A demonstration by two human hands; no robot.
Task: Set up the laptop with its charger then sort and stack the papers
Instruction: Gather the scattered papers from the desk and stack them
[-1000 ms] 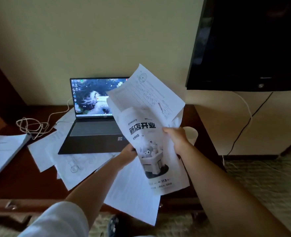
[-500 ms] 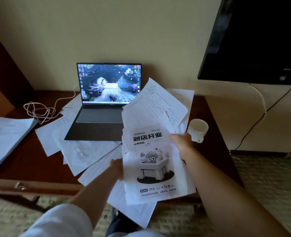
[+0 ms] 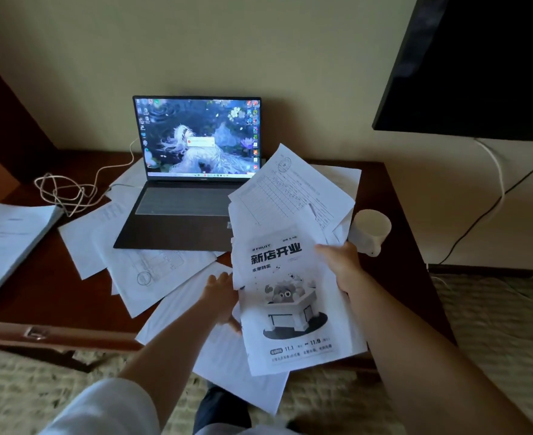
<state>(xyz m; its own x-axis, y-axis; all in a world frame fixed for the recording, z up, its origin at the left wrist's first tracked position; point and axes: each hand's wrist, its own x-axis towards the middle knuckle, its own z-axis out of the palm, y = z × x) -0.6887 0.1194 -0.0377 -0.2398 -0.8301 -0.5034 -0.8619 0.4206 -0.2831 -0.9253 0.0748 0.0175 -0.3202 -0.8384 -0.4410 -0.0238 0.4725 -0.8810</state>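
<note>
An open laptop [image 3: 190,189] with a lit screen stands at the back of the dark wooden desk [image 3: 39,293]. A white charger cable [image 3: 70,191] runs from its left side into a loose tangle. I hold a bundle of sheets low over the desk's right half, with a printed flyer [image 3: 290,302] on top and a form sheet [image 3: 293,193] fanned out behind. My right hand [image 3: 340,265] grips the bundle's right edge. My left hand [image 3: 221,296] holds its left edge from underneath. More loose papers [image 3: 146,268] lie scattered in front of the laptop.
A thick paper stack [image 3: 5,243] lies at the desk's left end. A white cup [image 3: 370,230] stands right of my right hand. A dark TV [image 3: 478,64] hangs at upper right with cables below. Carpet [image 3: 494,340] lies past the desk's right edge.
Both hands lowered the bundle from in front of the laptop screen down to the desk's right half. The screen is now uncovered.
</note>
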